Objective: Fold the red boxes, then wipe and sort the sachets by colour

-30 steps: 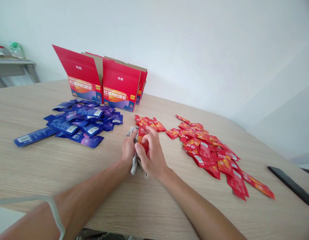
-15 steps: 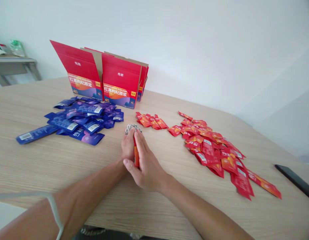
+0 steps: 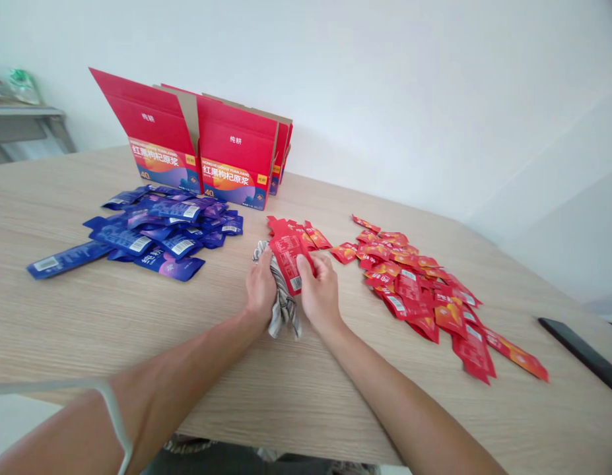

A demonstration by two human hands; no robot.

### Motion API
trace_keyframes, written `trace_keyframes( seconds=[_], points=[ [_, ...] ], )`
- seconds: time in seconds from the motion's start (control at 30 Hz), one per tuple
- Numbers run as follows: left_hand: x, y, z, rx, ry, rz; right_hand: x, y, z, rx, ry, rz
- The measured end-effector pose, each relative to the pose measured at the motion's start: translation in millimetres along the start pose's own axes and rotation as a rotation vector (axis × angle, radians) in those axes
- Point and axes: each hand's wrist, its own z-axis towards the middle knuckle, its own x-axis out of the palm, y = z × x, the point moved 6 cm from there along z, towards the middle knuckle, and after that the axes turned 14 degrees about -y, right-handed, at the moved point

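Observation:
My right hand (image 3: pixel 321 290) pinches a red sachet (image 3: pixel 286 258) by its right edge, thumb on top, its printed back and barcode facing up. Closed around a bunched grey-and-white striped cloth (image 3: pixel 284 307) is my left hand (image 3: pixel 262 287), just left of the sachet. The cloth lies against the sachet's left side. Just beyond my hands, a small group of red sachets (image 3: pixel 315 236) rests on the table. A larger heap of red sachets (image 3: pixel 409 284) spreads to the right, and blue sachets (image 3: pixel 162 231) are piled to the left.
Open red cartons (image 3: pixel 236 152) stand at the back left, lids raised, near the wall. A black phone-like object (image 3: pixel 580 353) lies at the right edge of the wooden table (image 3: pixel 211 349). A side table (image 3: pixel 28 112) stands far left. A pale cord (image 3: pixel 105 402) crosses my left forearm.
My hands, pressed together around the sachet and cloth before, have come apart. The right hand now holds the sachet turned flat, and more of the cloth shows in the left. The view has shifted slightly.

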Motion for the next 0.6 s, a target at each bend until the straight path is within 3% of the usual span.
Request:
trace_keyframes(
  seconds=[0.07, 0.17, 0.3, 0.43, 0.6],
  points=[
    [1.0, 1.7, -2.9, -0.015, 0.013, -0.006, -1.0, 5.5, 0.3, -0.204, 0.009, -0.132],
    [1.8, 3.8, -4.2, 0.009, 0.059, -0.027, 7.0, 18.6, -7.9, -0.359, 0.184, -0.112],
    [0.9, 10.3, 1.2, 0.039, 0.119, -0.110, 19.8, 26.4, -34.4, -0.220, 0.398, -0.034],
    [-5.9, 7.4, 16.7, 0.047, 0.055, -0.095, 24.7, 32.4, -66.6, -0.178, 0.511, -0.035],
    [-8.6, -7.3, 31.8, 0.013, -0.039, -0.036, 13.7, 36.4, -66.2, -0.147, 0.525, 0.086]
  ],
)
